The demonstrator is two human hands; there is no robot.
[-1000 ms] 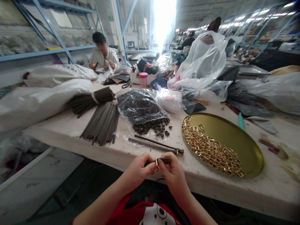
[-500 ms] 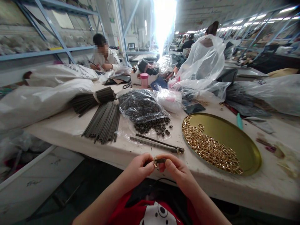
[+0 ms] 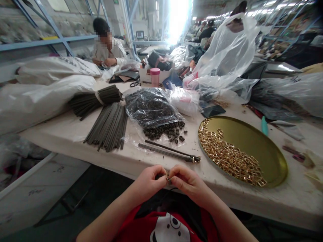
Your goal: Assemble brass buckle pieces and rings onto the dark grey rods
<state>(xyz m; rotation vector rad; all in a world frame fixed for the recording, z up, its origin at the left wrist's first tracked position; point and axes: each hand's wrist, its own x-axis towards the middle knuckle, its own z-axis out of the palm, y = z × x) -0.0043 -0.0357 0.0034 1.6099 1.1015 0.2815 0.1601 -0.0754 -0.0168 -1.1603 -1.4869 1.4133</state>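
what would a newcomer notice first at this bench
The round gold tray at the table's right, heaped with small gold buckles, catches the eye first. At the near edge, the left hand and right hand pinch a small metal piece between them. Dark strips fan out at left.

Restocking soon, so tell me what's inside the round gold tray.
Small gold buckles heaped along the tray's near-left side; the rest is bare. The floor beneath the heap is covered.
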